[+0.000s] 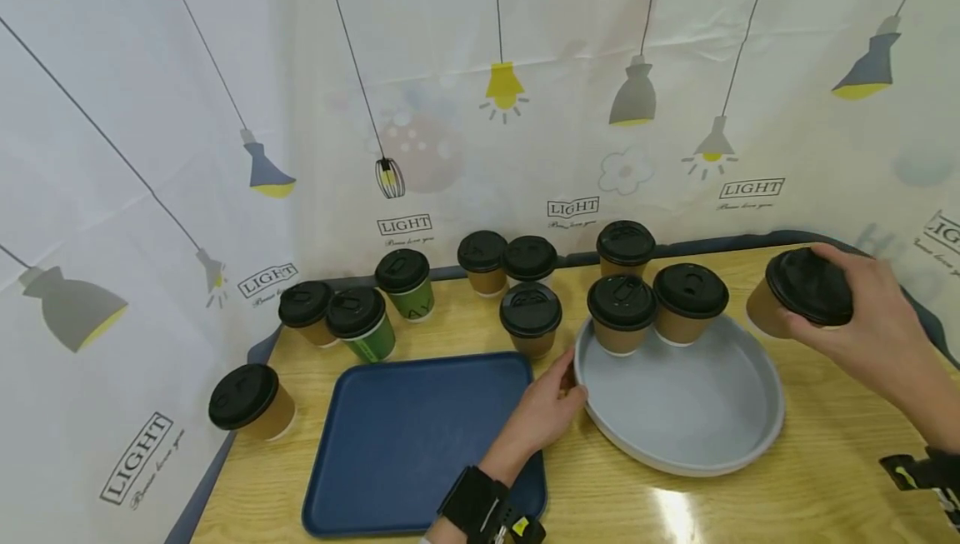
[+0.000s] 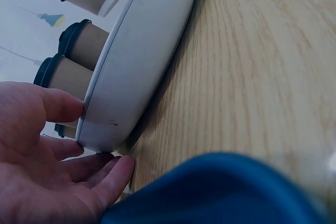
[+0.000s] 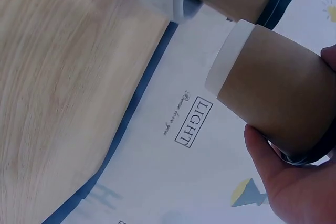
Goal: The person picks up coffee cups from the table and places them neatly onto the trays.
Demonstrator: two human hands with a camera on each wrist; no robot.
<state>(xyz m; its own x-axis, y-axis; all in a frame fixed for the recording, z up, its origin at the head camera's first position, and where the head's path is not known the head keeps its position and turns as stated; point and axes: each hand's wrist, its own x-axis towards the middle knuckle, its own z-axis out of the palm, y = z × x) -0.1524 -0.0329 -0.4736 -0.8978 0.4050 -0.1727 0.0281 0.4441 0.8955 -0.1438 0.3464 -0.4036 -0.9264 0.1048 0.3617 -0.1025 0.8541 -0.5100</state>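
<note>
My right hand point(image 1: 873, 319) grips a brown paper coffee cup point(image 1: 767, 304) near its black lid. The cup is raised and tilted, right of the round grey tray point(image 1: 690, 436); its white base shows in the right wrist view. Two more brown cups, one with a lid point(image 1: 622, 301) at the left and one with a lid point(image 1: 690, 288) beside it, stand upright at that tray's back. My left hand point(image 1: 543, 402) holds the tray's left edge. In the left wrist view, the thumb and fingers point(image 2: 63, 106) sit against its rim and side.
A blue rectangular tray point(image 1: 420, 444) lies on the wooden table, left of the round one. Several lidded cups stand behind it, including a green cup point(image 1: 372, 342) and a brown cup point(image 1: 531, 344). Another brown cup point(image 1: 273, 417) stands at far left. A printed curtain point(image 1: 525, 136) hangs behind.
</note>
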